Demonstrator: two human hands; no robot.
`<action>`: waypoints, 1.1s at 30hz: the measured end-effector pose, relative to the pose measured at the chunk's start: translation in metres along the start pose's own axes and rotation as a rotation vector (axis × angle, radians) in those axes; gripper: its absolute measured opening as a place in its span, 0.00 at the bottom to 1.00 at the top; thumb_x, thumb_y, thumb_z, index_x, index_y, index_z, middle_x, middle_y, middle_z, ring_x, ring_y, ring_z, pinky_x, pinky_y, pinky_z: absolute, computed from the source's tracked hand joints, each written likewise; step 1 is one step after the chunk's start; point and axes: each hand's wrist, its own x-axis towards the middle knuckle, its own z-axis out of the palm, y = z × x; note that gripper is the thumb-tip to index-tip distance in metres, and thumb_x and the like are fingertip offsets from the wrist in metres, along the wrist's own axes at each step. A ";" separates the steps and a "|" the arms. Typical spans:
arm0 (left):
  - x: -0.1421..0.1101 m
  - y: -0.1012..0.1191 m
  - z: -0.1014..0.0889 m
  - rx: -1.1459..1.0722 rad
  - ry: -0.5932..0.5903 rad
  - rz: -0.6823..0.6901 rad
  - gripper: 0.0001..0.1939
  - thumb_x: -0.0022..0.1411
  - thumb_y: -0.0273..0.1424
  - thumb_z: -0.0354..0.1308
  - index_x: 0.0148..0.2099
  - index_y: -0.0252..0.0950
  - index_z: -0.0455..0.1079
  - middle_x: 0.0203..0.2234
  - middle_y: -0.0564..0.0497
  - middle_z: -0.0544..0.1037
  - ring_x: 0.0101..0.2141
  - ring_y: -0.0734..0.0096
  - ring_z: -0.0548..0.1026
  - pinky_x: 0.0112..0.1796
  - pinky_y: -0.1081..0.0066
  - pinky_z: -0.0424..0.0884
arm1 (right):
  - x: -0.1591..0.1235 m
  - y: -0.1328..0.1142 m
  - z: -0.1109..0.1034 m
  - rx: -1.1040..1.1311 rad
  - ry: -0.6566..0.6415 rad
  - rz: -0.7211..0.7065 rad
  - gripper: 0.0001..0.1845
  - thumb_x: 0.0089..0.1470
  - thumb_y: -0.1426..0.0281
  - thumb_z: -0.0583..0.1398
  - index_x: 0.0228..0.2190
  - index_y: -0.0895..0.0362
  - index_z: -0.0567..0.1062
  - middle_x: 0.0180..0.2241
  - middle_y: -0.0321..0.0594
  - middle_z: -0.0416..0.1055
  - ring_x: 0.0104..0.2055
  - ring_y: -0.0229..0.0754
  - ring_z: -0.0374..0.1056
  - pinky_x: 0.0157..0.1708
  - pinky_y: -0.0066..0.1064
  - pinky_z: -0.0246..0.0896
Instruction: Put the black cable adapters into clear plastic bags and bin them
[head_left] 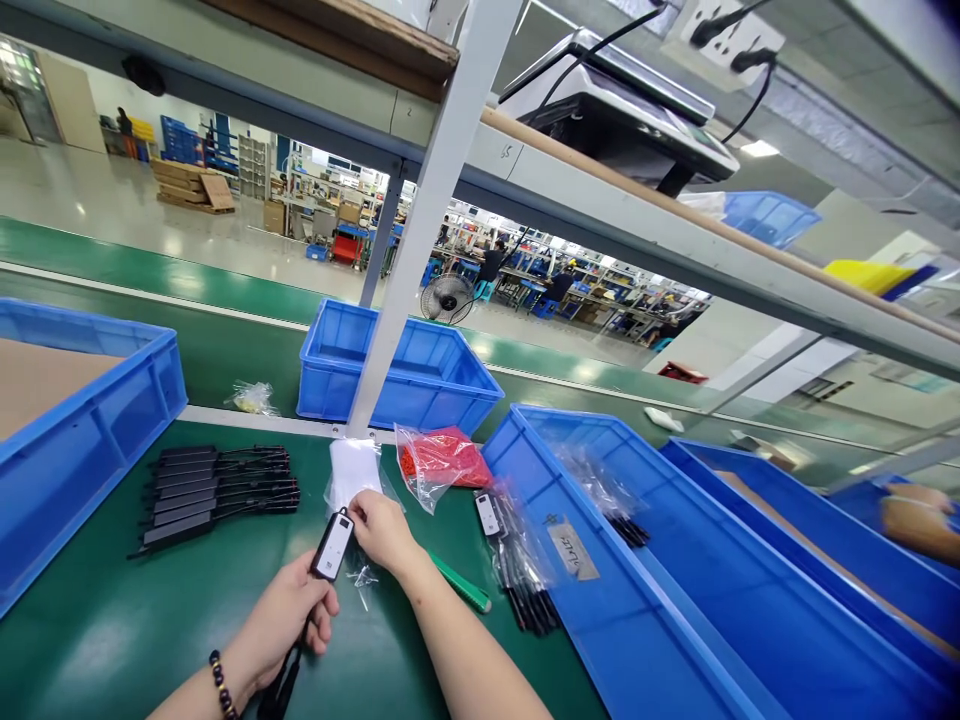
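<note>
My left hand point(289, 605) is closed round a slim black device with a white label point(332, 548), held upright at a tilt. Its black cable point(283, 680) hangs below my palm. Beside the device's upper end, the fingers of my right hand point(381, 530) are pinched together; what they grip is hidden. Just behind them lies a stack of white paper slips or bags point(355, 470). Some small transparent bits point(364, 577) sit on the green table below my right hand. On the left lies a row of several black devices with cables point(214, 490).
Bagged devices point(517, 560) lie against a long blue bin point(540, 500) at right. A red bag point(446, 460) and a green strip point(461, 582) are nearby. More blue bins point(142, 400) and a white post point(409, 270) border the table. Another person's hand point(919, 515) is far right.
</note>
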 end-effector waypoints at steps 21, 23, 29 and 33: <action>-0.001 0.004 -0.003 -0.208 0.112 0.144 0.22 0.55 0.38 0.54 0.51 0.39 0.55 0.26 0.52 0.70 0.17 0.77 0.67 0.16 0.77 0.64 | -0.018 -0.044 -0.028 0.200 0.051 -0.151 0.06 0.50 0.66 0.54 0.27 0.57 0.67 0.25 0.37 0.65 0.29 0.36 0.60 0.31 0.28 0.53; -0.002 0.005 -0.004 -0.255 0.092 0.147 0.20 0.54 0.37 0.55 0.48 0.39 0.56 0.30 0.50 0.71 0.18 0.78 0.67 0.17 0.76 0.65 | -0.014 -0.038 -0.026 0.368 0.090 0.167 0.13 0.49 0.60 0.55 0.26 0.57 0.65 0.22 0.34 0.63 0.24 0.34 0.59 0.25 0.26 0.53; 0.000 0.005 -0.009 -0.317 0.041 0.103 0.18 0.54 0.37 0.56 0.45 0.36 0.58 0.27 0.49 0.72 0.20 0.76 0.69 0.22 0.76 0.66 | -0.004 -0.028 -0.003 1.069 -0.336 0.529 0.26 0.40 0.48 0.57 0.22 0.60 0.65 0.15 0.32 0.62 0.14 0.31 0.57 0.14 0.22 0.48; 0.001 0.005 -0.011 -0.356 0.037 0.086 0.16 0.53 0.36 0.58 0.42 0.33 0.62 0.24 0.49 0.72 0.22 0.74 0.70 0.27 0.73 0.68 | -0.005 -0.032 -0.005 1.229 -0.345 0.415 0.21 0.34 0.56 0.64 0.20 0.62 0.67 0.15 0.33 0.64 0.15 0.30 0.57 0.16 0.23 0.51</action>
